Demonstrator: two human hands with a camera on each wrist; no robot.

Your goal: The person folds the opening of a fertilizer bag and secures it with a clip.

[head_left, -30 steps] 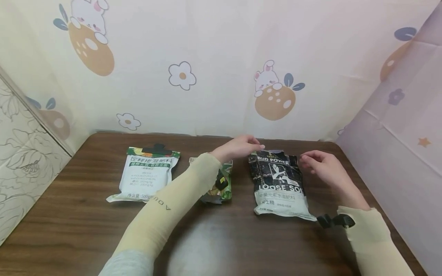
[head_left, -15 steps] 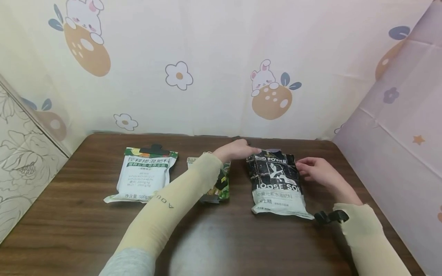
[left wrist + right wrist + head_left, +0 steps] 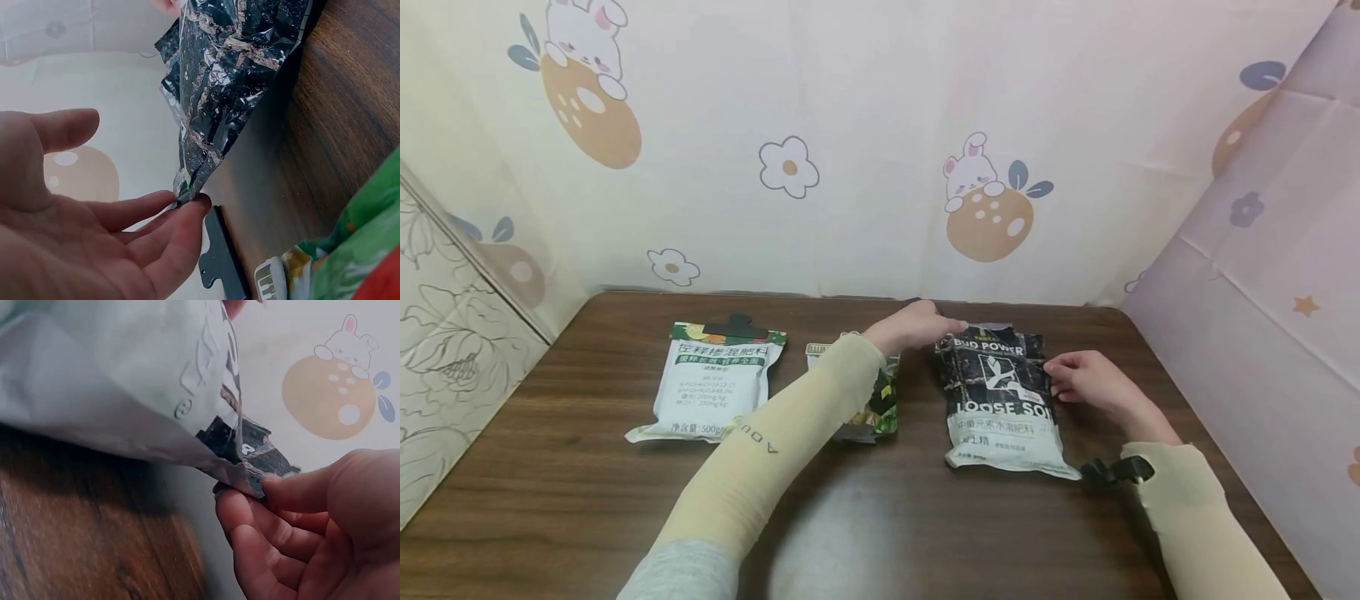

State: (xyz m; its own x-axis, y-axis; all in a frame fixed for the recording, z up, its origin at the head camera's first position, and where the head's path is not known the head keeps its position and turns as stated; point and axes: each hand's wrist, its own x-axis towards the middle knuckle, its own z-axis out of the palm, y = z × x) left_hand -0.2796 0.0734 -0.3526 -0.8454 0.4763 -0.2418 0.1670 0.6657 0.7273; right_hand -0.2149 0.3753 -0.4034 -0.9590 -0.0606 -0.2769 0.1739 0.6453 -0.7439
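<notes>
On the worktop (image 3: 865,542), the black-and-white bag (image 3: 1000,417) lies face up at the clock's centre. Towards 9 o'clock lie a small green bag (image 3: 887,404), partly behind the left sleeve (image 3: 782,442), and farther out a white bag (image 3: 715,383). At 3 o'clock the right hand (image 3: 1093,383) pinches the black-and-white bag's edge; at 10 the left hand (image 3: 910,326) grips its corner between fingertips, thumb apart. Behind hangs patterned cloth (image 3: 865,225).

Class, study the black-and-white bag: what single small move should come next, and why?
Probably a gentle outward pull to smooth the upper part of the black-and-white bag. The left grip pinches a top corner and the right grip pinches the opposite side edge, while the left wrist view shows the black plastic between them creased and crumpled.
</notes>
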